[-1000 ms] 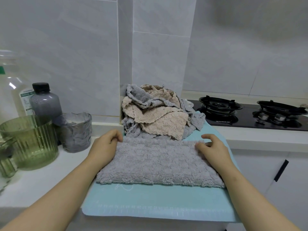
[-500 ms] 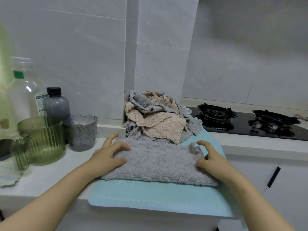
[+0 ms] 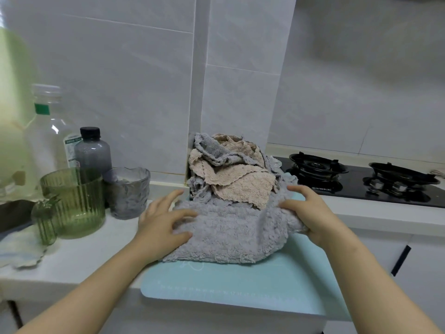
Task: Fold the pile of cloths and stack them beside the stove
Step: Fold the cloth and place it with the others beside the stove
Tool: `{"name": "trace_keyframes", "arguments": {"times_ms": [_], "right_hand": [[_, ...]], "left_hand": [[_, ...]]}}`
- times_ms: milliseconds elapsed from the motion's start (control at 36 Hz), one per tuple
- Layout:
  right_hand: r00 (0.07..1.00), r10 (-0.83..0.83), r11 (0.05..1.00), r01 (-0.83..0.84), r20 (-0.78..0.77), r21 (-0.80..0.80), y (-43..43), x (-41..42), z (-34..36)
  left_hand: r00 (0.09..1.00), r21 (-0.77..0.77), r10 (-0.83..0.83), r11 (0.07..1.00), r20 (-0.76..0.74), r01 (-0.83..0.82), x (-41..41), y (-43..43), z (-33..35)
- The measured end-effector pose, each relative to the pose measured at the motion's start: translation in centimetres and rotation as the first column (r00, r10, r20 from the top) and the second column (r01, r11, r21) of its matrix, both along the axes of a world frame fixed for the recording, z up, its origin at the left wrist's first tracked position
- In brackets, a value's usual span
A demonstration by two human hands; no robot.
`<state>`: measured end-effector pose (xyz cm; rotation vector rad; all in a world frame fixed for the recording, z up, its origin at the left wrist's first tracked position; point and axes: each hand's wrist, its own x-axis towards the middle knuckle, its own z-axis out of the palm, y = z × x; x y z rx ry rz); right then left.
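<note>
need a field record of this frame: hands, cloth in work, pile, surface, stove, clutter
left hand: fingers spread, pressing the left end of the grey cloth
right hand: grips the grey cloth's bunched, raised right end
grey cloth: lies on the teal mat
pile: unfolded grey and beige cloths, behind the grey cloth
stove: two burners, right of the pile
folded stack: none visible
clutter, left: green glass jar, grey glass cup, dark bottle, clear bottle
</note>
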<state>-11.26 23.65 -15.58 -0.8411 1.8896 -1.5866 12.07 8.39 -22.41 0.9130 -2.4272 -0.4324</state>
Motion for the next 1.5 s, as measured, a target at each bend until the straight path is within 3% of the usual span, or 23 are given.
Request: {"name": "trace_keyframes", "arguments": {"times_ms": [56,111,167,250,333,389,444,500,583,667,778,944,1139,1361,1500], "right_hand": [[0.999,0.033,0.999,-0.033,-0.014,-0.028,-1.1,0.9,0.6],[0.997,0.076,0.996,-0.077,-0.025,-0.052,-2.3,2.2,1.0],[0.991,0.127,0.989,-0.129,-0.036,-0.069,-3.5,3.6,1.3],[0.972,0.230,0.971,-0.232,-0.040,-0.056,-5.0,6.0,1.5],[0.923,0.381,0.924,-0.380,0.042,-0.033,-5.8,7.8,1.1],[0.897,0.434,0.901,-0.428,0.090,-0.074,-6.0,8.3,0.7],[0.933,0.357,0.928,-0.348,0.050,-0.132,-6.0,8.1,0.3],[0.980,0.161,0.971,-0.179,-0.119,-0.160,-6.0,7.4,-0.9],[0.934,-0.068,0.984,0.005,-0.350,-0.178,-6.1,6.2,-3.4],[0.898,-0.130,0.986,0.073,-0.421,-0.150,-5.7,5.4,-5.4],[0.932,-0.123,0.979,0.059,-0.340,-0.193,-5.5,5.3,-5.9],[0.905,0.082,0.985,-0.137,-0.417,-0.104,-5.4,6.4,-6.0],[0.906,0.078,0.979,-0.148,-0.417,-0.138,-5.0,6.3,-5.9],[0.917,0.108,0.983,-0.157,-0.383,-0.099,-4.9,6.0,-6.0],[0.896,0.152,0.988,-0.155,-0.417,0.026,-5.0,6.0,-6.3]], "left_hand": [[0.993,-0.093,-0.034,0.995,-0.109,0.024,0.3,0.2,-0.2],[0.990,-0.096,-0.098,0.991,-0.098,0.089,0.4,0.0,-0.4],[0.986,0.072,-0.123,0.989,-0.112,0.132,0.2,-0.1,-0.5],[0.954,0.337,-0.038,0.931,-0.298,0.142,0.0,-0.2,-0.5],[0.848,0.493,0.123,0.852,-0.516,0.176,-0.2,-0.4,-0.1],[0.796,0.529,0.181,0.826,-0.578,0.196,-0.1,-0.5,0.2],[0.788,0.531,0.172,0.818,-0.591,0.220,0.1,-0.2,0.5],[0.817,0.511,0.113,0.825,-0.566,0.240,0.0,-0.2,0.4],[0.860,0.471,0.019,0.843,-0.509,0.260,0.1,-0.3,0.2],[0.880,0.484,0.040,0.846,-0.473,0.222,0.2,-0.3,0.2],[0.876,0.483,0.071,0.854,-0.477,0.193,0.2,-0.4,0.2],[0.927,0.468,0.067,0.875,-0.370,0.124,-1.0,-0.2,0.1],[0.900,0.502,0.092,0.852,-0.427,0.152,-1.5,-0.3,0.1],[0.614,0.574,0.312,0.766,-0.725,0.289,-0.9,0.8,1.5],[0.781,0.482,0.228,0.870,-0.581,0.105,-0.6,0.1,0.2]]}}
